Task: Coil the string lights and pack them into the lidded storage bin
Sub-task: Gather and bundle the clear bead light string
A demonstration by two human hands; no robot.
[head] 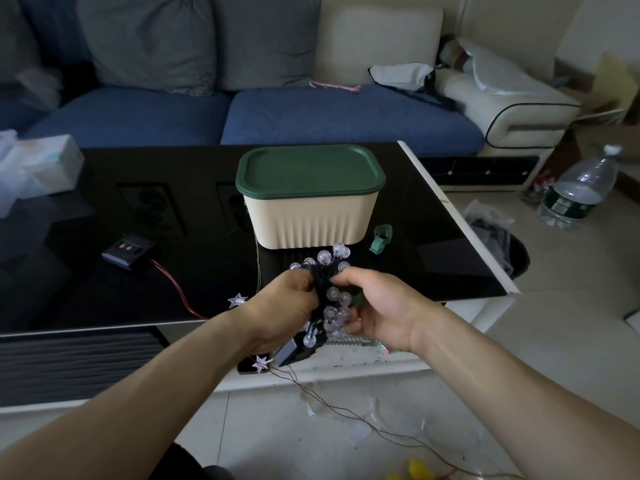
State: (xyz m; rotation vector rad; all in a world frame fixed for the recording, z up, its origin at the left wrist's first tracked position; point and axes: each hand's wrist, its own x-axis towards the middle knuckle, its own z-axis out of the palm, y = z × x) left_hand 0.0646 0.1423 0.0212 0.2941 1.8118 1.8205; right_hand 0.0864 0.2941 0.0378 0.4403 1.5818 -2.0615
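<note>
While gripped from both sides, coiled globe string lights (329, 299) held in mid-air just past near edge of black glass coffee table (138, 209); left hand (284, 306) wrapped round dark wire bundle, fingers curled tight on it; right hand (377, 310) pinching same bundle at top, fingers curled, with green strap (357, 296) seen between its fingers; clear round bulbs sticking out above and below both hands; black battery box (289, 351) hanging at bottom of bundle.

Cream ribbed storage bin (308, 220) sitting on table just beyond hands, dark green lid (310, 171) seated on top, closed; second green strap (381, 239) lying on glass just right of bin.

Separate star string lights (237, 300) trailing off table edge near left wrist, thin red wire (173, 278) running back to black controller box (128, 252) on left of table and down across tiled floor (519, 358).

Tissue pack (45, 164) at far left of table; blue sofa (242, 112) behind; large water bottle (581, 188) on floor at right.
</note>
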